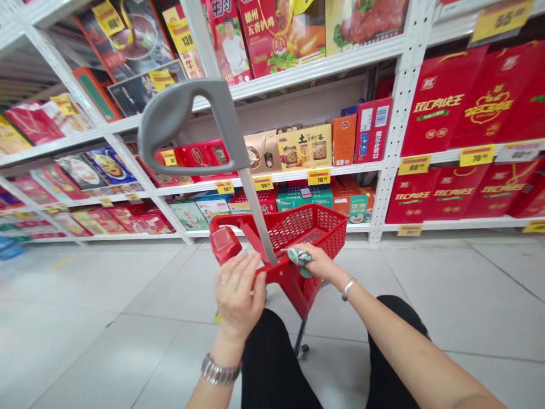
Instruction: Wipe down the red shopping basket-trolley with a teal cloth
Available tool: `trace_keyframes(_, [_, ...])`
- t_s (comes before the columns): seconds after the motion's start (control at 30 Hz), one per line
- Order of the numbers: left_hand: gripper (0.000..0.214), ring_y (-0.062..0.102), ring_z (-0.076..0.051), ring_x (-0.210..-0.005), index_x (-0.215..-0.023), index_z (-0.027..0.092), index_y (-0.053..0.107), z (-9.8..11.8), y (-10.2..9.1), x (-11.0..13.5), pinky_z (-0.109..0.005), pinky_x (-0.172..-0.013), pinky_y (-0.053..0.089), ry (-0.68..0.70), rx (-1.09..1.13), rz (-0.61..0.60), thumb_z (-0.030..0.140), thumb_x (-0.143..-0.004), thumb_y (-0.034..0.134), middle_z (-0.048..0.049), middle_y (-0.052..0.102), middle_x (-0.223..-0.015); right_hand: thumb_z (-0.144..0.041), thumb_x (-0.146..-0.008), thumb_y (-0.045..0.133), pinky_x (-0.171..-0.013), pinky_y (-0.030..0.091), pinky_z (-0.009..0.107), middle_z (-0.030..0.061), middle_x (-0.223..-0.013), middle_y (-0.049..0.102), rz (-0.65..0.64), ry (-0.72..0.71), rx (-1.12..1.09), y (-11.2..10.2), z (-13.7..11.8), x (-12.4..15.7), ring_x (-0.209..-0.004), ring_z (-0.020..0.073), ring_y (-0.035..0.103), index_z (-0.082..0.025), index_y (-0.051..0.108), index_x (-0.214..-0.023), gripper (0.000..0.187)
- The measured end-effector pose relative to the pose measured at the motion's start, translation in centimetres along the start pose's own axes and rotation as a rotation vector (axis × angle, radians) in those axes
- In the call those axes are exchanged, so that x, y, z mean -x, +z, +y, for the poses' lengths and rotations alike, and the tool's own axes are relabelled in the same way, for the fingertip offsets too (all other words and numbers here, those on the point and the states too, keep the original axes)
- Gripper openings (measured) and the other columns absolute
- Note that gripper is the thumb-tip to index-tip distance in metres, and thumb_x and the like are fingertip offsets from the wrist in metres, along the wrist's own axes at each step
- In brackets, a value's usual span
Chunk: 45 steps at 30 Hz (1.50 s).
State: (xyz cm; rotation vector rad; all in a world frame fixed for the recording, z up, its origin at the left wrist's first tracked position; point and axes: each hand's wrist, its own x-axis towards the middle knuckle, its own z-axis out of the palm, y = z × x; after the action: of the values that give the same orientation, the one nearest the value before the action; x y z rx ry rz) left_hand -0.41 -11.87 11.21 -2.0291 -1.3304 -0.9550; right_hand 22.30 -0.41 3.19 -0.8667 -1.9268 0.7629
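A red plastic shopping cart [327, 227] with a perforated basket stands before my knees. From its near side a pale pole rises, tilted to the left, to a grey loop handle [234, 130]. My left hand [240, 292] is closed on the cart's near left corner, the thumb by the rim and the other fingers bent over it. In my right hand [315, 261] is a bunched green-and-white cloth [299, 257], pressed against the near rim right of the pole. The fingers wrap the cloth and partly hide it.
White metal shelves [394, 128] with boxed goods and yellow price tags run behind the cart. Red gift boxes [443, 102] fill the right bay. Grey floor tiles [140, 318] surround the cart. A caster [302, 351] shows between my legs. Something blue [11, 248] is blurred far left.
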Motion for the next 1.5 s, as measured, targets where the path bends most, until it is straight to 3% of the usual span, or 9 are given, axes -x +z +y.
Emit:
trace_keyframes(0.1, [0.042,0.06,-0.025,-0.128,-0.136,0.023,0.062,4.2,2.3,-1.3,-0.047,-0.113,0.043,0.184,0.133,-0.207,0.035,-0.098,0.047,-0.0096,0.071,-0.13,0.0,-0.064,0.052,-0.117,0.032,0.056,0.0063,-0.128,0.071,-0.005,-0.017,0.028,0.3,-0.9,0.9,-0.123,0.0248,0.062,-0.024,0.071,-0.117,0.062])
trace_keyframes(0.2, [0.054,0.051,-0.028,-0.138,-0.147,0.019,0.05,6.4,5.6,-3.4,-0.052,-0.118,0.037,0.076,0.079,-0.398,0.04,-0.098,0.043,-0.0143,0.06,-0.145,-0.001,-0.067,0.052,-0.12,0.012,0.066,0.0064,-0.14,0.064,-0.035,-0.027,0.128,0.5,-1.4,1.8,-0.133,0.0245,0.054,-0.029,0.064,-0.13,0.07])
trace_keyframes(0.3, [0.069,0.042,-0.04,-0.143,-0.153,0.013,0.041,6.3,7.9,-4.6,-0.065,-0.117,0.026,-0.08,-0.15,-0.498,0.053,-0.097,0.041,-0.0232,0.047,-0.153,0.003,-0.065,0.047,-0.121,0.007,0.066,0.0061,-0.146,0.059,-0.022,0.039,0.255,-0.2,-0.7,3.0,-0.138,0.0213,0.05,-0.031,0.058,-0.139,0.082])
trace_keyframes(0.43, [0.086,0.05,-0.044,-0.136,-0.152,0.003,0.039,4.6,8.7,-4.9,-0.062,-0.112,0.031,-0.133,-0.316,-0.626,0.067,-0.095,0.034,-0.0329,0.049,-0.148,0.006,-0.063,0.043,-0.121,0.003,0.067,0.0088,-0.146,0.059,0.057,0.124,0.334,-2.2,1.4,5.1,-0.14,0.0215,0.049,-0.027,0.059,-0.139,0.084])
trace_keyframes(0.77, [0.077,0.05,-0.037,-0.137,-0.149,0.011,0.047,4.8,7.4,-3.2,-0.053,-0.114,0.031,-0.032,-0.275,-0.527,0.065,-0.097,0.027,-0.0248,0.057,-0.144,0.002,-0.064,0.048,-0.121,0.015,0.064,0.0096,-0.142,0.062,0.133,0.083,0.34,-3.6,1.5,9.2,-0.136,0.0233,0.053,-0.026,0.062,-0.135,0.078])
trace_keyframes(0.9, [0.071,0.052,-0.038,-0.135,-0.148,0.011,0.048,6.4,5.7,-2.0,-0.052,-0.113,0.032,-0.035,-0.25,-0.488,0.058,-0.099,0.028,-0.024,0.06,-0.141,-0.002,-0.066,0.051,-0.115,0.037,0.052,0.0109,-0.138,0.063,0.222,0.08,0.317,-4.8,0.5,11.3,-0.128,0.0235,0.059,-0.022,0.061,-0.135,0.073])
trace_keyframes(1.1, [0.069,0.053,-0.039,-0.133,-0.148,0.005,0.046,8.0,3.7,-0.2,-0.052,-0.113,0.032,-0.06,-0.238,-0.448,0.052,-0.1,0.032,-0.0267,0.061,-0.138,-0.01,-0.076,0.053,-0.097,0.049,0.043,0.0097,-0.11,0.07,0.396,0.06,0.327,-6.8,-3.0,10.6,-0.103,0.0249,0.065,-0.019,0.067,-0.111,0.039])
trace_keyframes(1.27, [0.064,0.055,-0.038,-0.131,-0.148,0.003,0.045,8.2,2.7,1.0,-0.053,-0.114,0.033,-0.097,-0.246,-0.422,0.043,-0.101,0.029,-0.0262,0.062,-0.137,-0.003,-0.08,0.051,-0.117,0.022,0.058,0.009,-0.127,0.067,0.389,-0.056,0.425,-2.7,-6.6,8.0,-0.127,0.0295,0.05,-0.023,0.067,-0.116,0.044])
trace_keyframes(1.5, [0.057,0.053,-0.034,-0.136,-0.148,0.006,0.045,7.8,0.6,0.9,-0.055,-0.114,0.035,-0.109,-0.301,-0.514,0.028,-0.097,0.03,-0.0228,0.059,-0.142,-0.026,-0.087,0.064,-0.111,0.033,0.053,0.0136,-0.138,0.06,0.141,-0.119,0.543,2.6,-8.6,10.8,-0.13,0.0316,0.045,-0.02,0.053,-0.142,0.056])
